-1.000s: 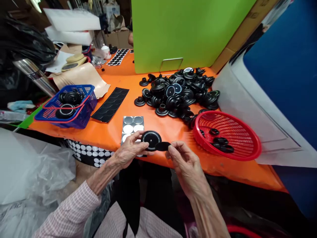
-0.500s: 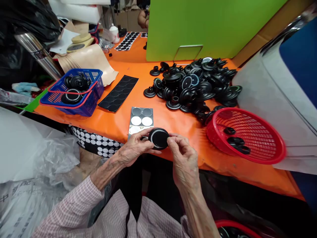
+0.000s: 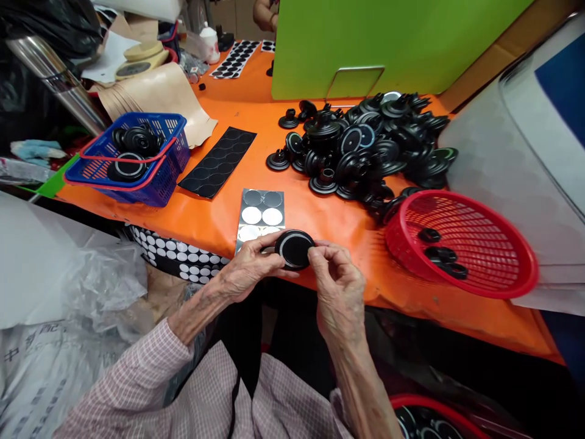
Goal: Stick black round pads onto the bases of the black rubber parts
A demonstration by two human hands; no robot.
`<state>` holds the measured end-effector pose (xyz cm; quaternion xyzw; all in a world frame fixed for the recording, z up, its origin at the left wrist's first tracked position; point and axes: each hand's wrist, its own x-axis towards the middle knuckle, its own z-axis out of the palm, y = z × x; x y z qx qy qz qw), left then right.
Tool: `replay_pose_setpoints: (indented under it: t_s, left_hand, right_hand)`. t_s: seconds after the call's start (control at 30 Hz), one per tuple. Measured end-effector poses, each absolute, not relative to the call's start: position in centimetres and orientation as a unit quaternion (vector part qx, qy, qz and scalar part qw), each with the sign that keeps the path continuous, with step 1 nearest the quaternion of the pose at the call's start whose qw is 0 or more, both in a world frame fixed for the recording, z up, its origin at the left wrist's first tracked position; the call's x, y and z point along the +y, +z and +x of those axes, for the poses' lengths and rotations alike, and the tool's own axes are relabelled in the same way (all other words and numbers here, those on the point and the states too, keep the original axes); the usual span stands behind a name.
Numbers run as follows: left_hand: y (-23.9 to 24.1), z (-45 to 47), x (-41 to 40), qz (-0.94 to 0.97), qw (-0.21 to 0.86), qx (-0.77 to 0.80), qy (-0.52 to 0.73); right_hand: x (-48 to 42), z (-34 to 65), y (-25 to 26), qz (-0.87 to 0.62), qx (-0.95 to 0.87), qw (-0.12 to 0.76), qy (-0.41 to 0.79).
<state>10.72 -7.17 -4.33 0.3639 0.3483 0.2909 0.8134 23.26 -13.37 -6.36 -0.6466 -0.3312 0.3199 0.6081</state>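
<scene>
My left hand grips a black round disc part by its left side, just past the table's near edge. Its flat face with a pale ring is turned up towards me. At the disc's right rim, the thumb and forefinger of my right hand are pinched together; whether a thin sticker lies between them I cannot tell. Partly behind my left fingers lies a grey sheet with white round spots and some dark round stickers. A black sheet of round stickers rests further left.
Many black disc parts are heaped before a green board. A red basket with several black rings stands at right, a blue basket with black parts at left. A co-worker's arm shows at the back.
The view has shifted slightly. The disc has turned a little, so its face shows rounder. Both hands keep nearly the same hold at its rim.
</scene>
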Motion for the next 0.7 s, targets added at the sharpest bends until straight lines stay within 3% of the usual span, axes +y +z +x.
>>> replay_pose_setpoints:
  t_s: [0.37, 0.7]
  left_hand:
    - [-4.5, 10.9, -7.1, 0.368, 0.813, 0.338, 0.299]
    - [-5.3, 11.5, -7.4, 0.36, 0.777, 0.373, 0.357]
  right_hand:
    - [-13.1, 22.4, -6.6, -0.672, -0.386, 0.595, 0.213]
    - [-12.9, 21.8, -7.8, -0.695, -0.524, 0.493, 0.001]
